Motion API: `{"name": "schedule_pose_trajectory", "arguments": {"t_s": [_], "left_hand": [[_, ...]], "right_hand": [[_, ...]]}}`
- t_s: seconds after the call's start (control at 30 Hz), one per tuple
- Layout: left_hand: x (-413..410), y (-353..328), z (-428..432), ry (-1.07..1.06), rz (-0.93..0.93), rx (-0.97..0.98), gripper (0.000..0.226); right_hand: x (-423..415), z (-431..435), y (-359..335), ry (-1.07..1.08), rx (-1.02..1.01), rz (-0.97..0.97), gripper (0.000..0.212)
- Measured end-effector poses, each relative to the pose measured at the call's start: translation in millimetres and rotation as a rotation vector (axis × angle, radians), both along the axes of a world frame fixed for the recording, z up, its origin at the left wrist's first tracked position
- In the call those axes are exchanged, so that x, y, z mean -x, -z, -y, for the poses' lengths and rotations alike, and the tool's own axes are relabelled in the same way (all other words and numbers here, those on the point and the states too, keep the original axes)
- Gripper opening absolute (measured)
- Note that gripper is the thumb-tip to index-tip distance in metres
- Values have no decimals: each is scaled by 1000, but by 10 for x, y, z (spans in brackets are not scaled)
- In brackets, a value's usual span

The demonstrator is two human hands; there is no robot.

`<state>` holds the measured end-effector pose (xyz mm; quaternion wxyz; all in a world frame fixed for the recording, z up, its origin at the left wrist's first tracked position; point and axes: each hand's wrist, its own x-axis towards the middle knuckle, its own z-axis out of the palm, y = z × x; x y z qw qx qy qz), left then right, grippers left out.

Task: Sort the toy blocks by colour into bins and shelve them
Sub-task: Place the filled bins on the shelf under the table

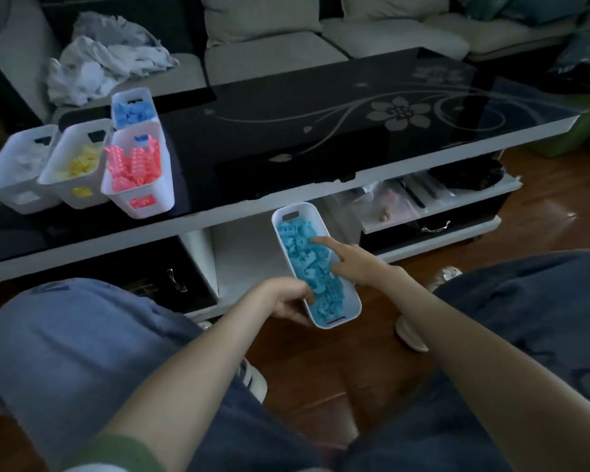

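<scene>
Left hand grips the near end of the bin from its 8 o'clock side, with the fingers curled round the wall, so it seems to carry the bin alone. Right hand holds nothing. Its forefinger is stretched out and touches the cyan blocks near the middle, and the other fingers are folded. The bin is in the air, low in front of the knees. Its far end points to 11 o'clock, toward the open shelf under the bench, and it does not rest on the shelf yet.

I think the main danger is the grip. One hand at one end of a long, full bin gives a weak hold, so the far end may drop. Then blocks would slide out onto the floor. The blocks lie close to the rim, so a press of the forefinger or a small tilt could also push some over. If the bin goes in too high, its far rim may knock the bench edge at 12 o'clock.

At 10 o'clock, on the bench, four more bins stand. The pink bin, yellow bin and white-block bin are close side by side. The blue bin is just behind the pink one. They are near the bench edge, and a careless arm could push them off.
</scene>
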<state>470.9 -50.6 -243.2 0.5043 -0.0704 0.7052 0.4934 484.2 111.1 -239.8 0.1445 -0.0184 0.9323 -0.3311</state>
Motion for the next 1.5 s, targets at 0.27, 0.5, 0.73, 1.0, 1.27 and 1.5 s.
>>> {"name": "schedule_pose_trajectory", "arguments": {"t_s": [0.27, 0.5, 0.73, 1.0, 1.27, 1.5], "left_hand": [[405, 562, -475, -163, 146, 77, 19], [978, 1020, -621, -479, 104, 161, 26], [1249, 1325, -832, -471, 8, 109, 25], [1415, 1364, -956, -432, -30, -195, 45], [1468, 1148, -860, -86, -281, -45, 74], [1124, 476, -652, -8, -608, 107, 45]], "right_hand": [[362, -260, 646, 94, 0, 69, 59], [642, -285, 1031, 289, 158, 85, 64], [920, -359, 1309, 727, 306, 333, 33], [972, -473, 1414, 1053, 733, 289, 46], [864, -337, 1115, 982, 560, 392, 52], [721, 59, 599, 875, 513, 36, 23]]}}
